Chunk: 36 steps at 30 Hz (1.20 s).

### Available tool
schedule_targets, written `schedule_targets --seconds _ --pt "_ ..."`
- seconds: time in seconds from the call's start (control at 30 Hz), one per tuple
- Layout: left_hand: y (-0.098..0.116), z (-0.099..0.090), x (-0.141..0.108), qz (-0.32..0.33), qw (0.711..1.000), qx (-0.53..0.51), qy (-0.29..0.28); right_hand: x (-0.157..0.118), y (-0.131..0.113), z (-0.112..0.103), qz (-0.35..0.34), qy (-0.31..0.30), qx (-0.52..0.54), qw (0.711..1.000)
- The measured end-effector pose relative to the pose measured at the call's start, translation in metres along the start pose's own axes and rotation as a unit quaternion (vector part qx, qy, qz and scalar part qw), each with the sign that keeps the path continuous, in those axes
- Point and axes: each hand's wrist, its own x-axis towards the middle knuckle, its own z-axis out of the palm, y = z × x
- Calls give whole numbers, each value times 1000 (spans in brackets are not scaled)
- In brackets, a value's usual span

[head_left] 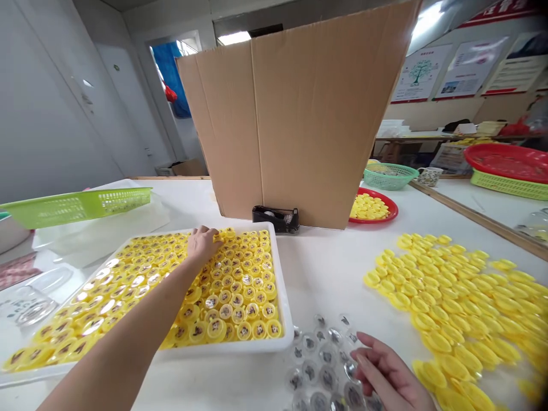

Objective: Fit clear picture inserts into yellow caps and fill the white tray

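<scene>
My left hand [202,242] reaches to the far side of a white tray [282,297] filled with rows of small yellow round pieces [225,311] that have dark pictures under shiny tops. Its fingers are bent and closed at a yellow piece [218,235] near the tray's far edge; the grip is partly hidden. Low in the view, my right hand [387,374] is half curled, thumb and forefinger apart. Its fingertips are beside a group of clear discs [327,355] with dark printed pictures, lying on the white table. I see nothing held in it.
Many loose yellow pieces [462,297] lie at the right. A cardboard sheet [308,114] stands upright behind a black tape dispenser [276,219]. A red plate [391,210] of yellow pieces and a green basket [387,178] are beyond. At left is a lime-green basket [81,206].
</scene>
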Motion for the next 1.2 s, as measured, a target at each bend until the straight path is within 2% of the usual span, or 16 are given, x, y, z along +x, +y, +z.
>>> schedule_targets --seconds 0.1,0.17,0.2,0.27,0.33,0.4,0.47,0.5,0.57,0.6,0.7,0.77,0.83,0.97,1.1,1.2 --pt "-3 -4 -3 13 1000 26 -7 -2 -4 -4 -24 23 -26 999" --pt "-4 -11 -2 33 999 33 -12 -2 -11 -17 -68 50 -107 991" --pt "-2 -16 0 43 998 35 -16 -1 -17 -28 -104 67 -187 975" --pt "5 -28 -1 58 998 33 -10 1 -30 -54 -163 106 -369 909" --pt "21 -43 -16 95 995 9 42 2 -44 -83 -172 133 -487 846" --pt "45 -61 -53 164 979 -62 100 3 -55 -105 -145 132 -546 815" --pt "74 -72 -107 232 954 -165 94 4 -61 -115 -119 106 -598 786" --pt "90 -74 -136 275 928 -234 89 6 -62 -116 -108 87 -620 772" --pt "120 -69 -188 353 871 -343 -6 12 -61 -110 -90 50 -654 750" --pt "133 -63 -209 356 855 -369 -72 15 -60 -106 -81 34 -668 739" --pt "161 -39 -245 285 830 -420 -229 24 -56 -91 -57 5 -703 709" --pt "169 -26 -250 212 824 -441 -286 27 -56 -84 -47 -4 -719 693" --pt "171 -17 -248 157 817 -461 -310 27 -57 -80 -45 -8 -728 684" --pt "172 -4 -244 105 786 -506 -340 24 -59 -71 -55 -19 -730 681" --pt "173 7 -248 79 756 -540 -361 23 -58 -61 -66 -37 -723 687" --pt "171 10 -250 70 742 -564 -354 19 -61 -52 -80 -47 -706 702"
